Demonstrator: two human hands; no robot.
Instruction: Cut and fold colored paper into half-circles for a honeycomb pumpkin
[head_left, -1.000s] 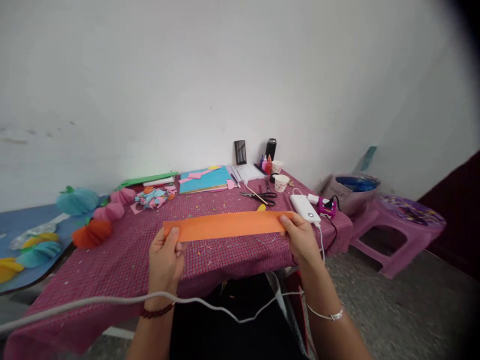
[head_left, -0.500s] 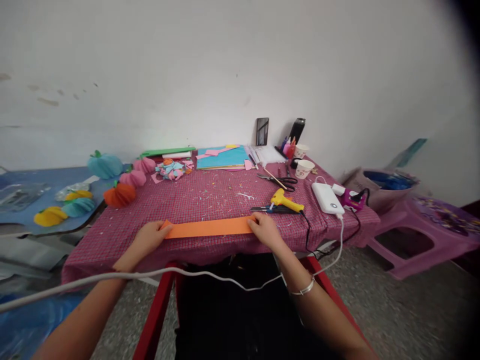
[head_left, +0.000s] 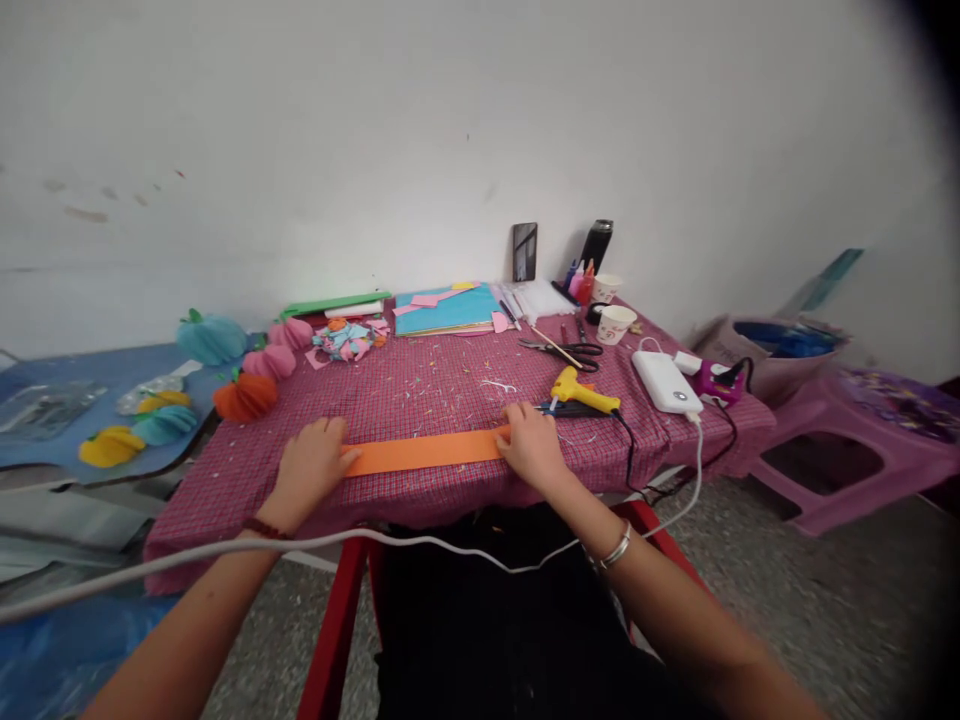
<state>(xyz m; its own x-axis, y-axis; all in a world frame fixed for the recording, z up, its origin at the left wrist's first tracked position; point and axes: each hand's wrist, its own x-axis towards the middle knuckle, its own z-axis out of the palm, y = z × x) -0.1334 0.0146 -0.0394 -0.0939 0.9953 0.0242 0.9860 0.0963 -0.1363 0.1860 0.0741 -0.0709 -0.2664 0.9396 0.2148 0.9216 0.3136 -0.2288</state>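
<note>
An orange paper strip [head_left: 424, 453] lies flat along the front of the checked tablecloth. My left hand [head_left: 315, 462] covers its left end, thumb on the paper and the other fingers bent together. At the right end my right hand [head_left: 529, 446] grips the strip, its thumb on the near side. A yellow hot glue gun [head_left: 581, 391] rests just beyond my right hand, with a dark tool partly under it. Farther back lie black-handled scissors [head_left: 574, 352] with a thin wooden stick across them.
Paper pumpkins [head_left: 246, 396] stand at the left, near a heap of paper scraps [head_left: 347, 340]. Blue paper sheets [head_left: 446, 309] lie at the back. Paper cups [head_left: 616, 325], a white power bank [head_left: 666, 383] and a purple plug adapter [head_left: 718, 381] are on the right. A white cable [head_left: 420, 546] crosses before me.
Both hands have lowered the orange strip from the air onto the table. The glue gun, earlier hidden behind it, now shows. My view has shifted too.
</note>
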